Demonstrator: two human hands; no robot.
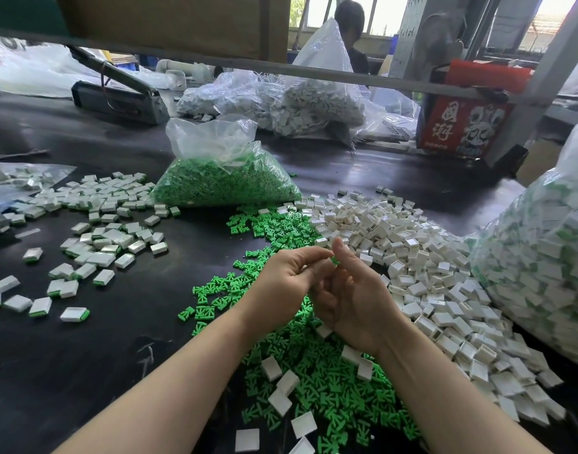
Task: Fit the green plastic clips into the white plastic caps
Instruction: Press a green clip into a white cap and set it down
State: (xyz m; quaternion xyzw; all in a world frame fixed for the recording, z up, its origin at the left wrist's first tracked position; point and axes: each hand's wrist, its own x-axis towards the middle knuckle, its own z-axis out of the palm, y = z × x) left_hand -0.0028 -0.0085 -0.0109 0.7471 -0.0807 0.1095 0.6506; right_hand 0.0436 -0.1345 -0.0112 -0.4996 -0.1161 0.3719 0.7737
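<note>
Assembled caps scattered at nine o'clock; loose green clips at six, white caps at three, far from finished. Left hand and right hand together, fingers pinching a green clip.

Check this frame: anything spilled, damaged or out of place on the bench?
Nothing looks damaged. A few white caps lie strayed among the green clips near the person's arms, away from the main cap pile. Otherwise sorted.
</note>
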